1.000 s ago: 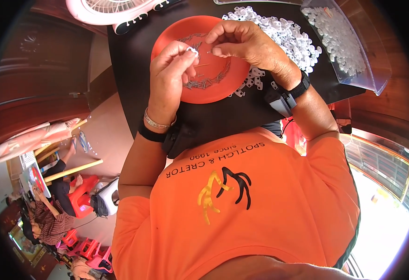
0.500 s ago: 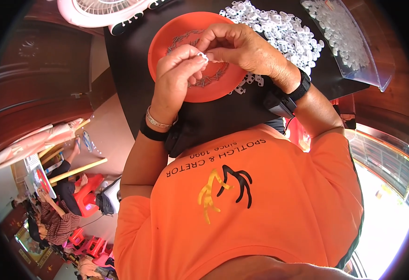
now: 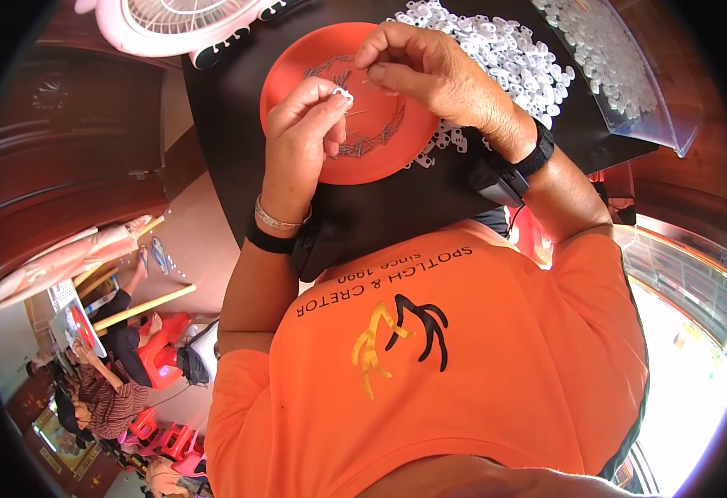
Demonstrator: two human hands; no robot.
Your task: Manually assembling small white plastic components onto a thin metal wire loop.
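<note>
My left hand point(image 3: 303, 123) pinches a small white plastic clip point(image 3: 343, 95) between thumb and forefinger, above an orange-red bowl point(image 3: 284, 70). Thin light-coloured slivers show just beside its fingers. Raised over the bowl's right side, my right hand point(image 3: 430, 73) has its thumb and forefinger bent with a gap between them; nothing sure can be seen in that gap. Small grey metal pins point(image 3: 384, 133) lie in a rough ring inside the bowl.
A heap of white plastic clips point(image 3: 509, 62) spreads over the black table point(image 3: 226, 124) beside the bowl. Farther right stands a clear tray point(image 3: 685, 143) with more pale pieces. A pink-and-white fan point(image 3: 135, 37) is at the upper left. Another person point(image 3: 114, 390) sits at lower left.
My right hand has drawn away from the clip, and its thumb and forefinger have parted. My left hand has shifted slightly left, still pinching the clip.
</note>
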